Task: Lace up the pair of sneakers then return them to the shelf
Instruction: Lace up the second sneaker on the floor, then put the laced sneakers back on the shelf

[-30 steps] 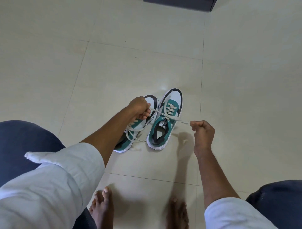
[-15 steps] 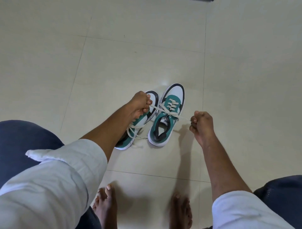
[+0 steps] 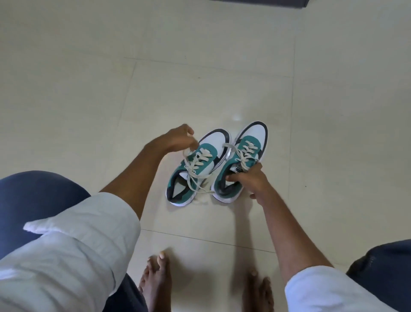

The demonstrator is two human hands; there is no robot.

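Two teal, white and black sneakers stand side by side on the tiled floor, toes pointing away from me. My left hand (image 3: 179, 139) hovers at the left sneaker (image 3: 219, 137), its fingertips curled on a loop of that shoe's cream lace (image 3: 195, 166). My right hand (image 3: 250, 180) grips the right sneaker (image 3: 255, 133) at its collar, fingers inside the opening and thumb by the tongue. The right shoe's lace (image 3: 245, 154) is threaded through the eyelets, with one end draped loose to the left.
Pale floor tiles (image 3: 200, 89) spread on all sides. A dark piece of furniture (image 3: 262, 1) shows at the top edge. My bare feet (image 3: 155, 282) and my knees in dark trousers (image 3: 33, 196) sit close below the shoes.
Both hands have let go of the taut lace ends of the right sneaker. My left hand shifted left to the left shoe's lace. My right hand moved in and took hold of the right sneaker's collar.
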